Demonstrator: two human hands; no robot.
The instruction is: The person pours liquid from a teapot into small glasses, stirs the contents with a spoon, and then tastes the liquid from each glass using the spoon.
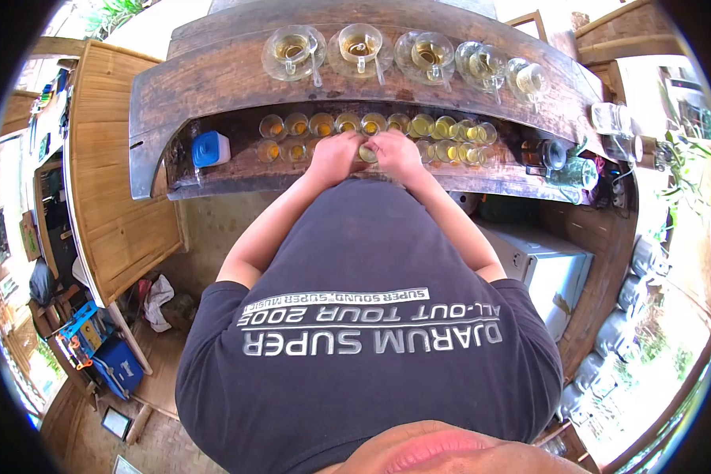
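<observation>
My left hand (338, 156) and my right hand (396, 155) meet above the lower shelf of the wooden counter, fingers bent and closed toward each other. Just below their fingertips is a small glass (367, 152) in the front row. Whatever the fingers hold is too small or hidden to make out. Small glasses with orange-yellow contents stand to the left, such as a glass (296, 151) near my left hand. Paler yellow ones stand to the right, among them a glass (425, 150) beside my right hand. A second row of glasses (321, 124) runs behind.
On the raised counter top (213, 67) are several clear cups on saucers with spoons, including one cup (360, 43). A blue-lidded container (210, 148) sits at the shelf's left end. A dark glass mug (543, 155) and greenish jar (574, 173) stand right. A wooden panel (122, 174) rises left.
</observation>
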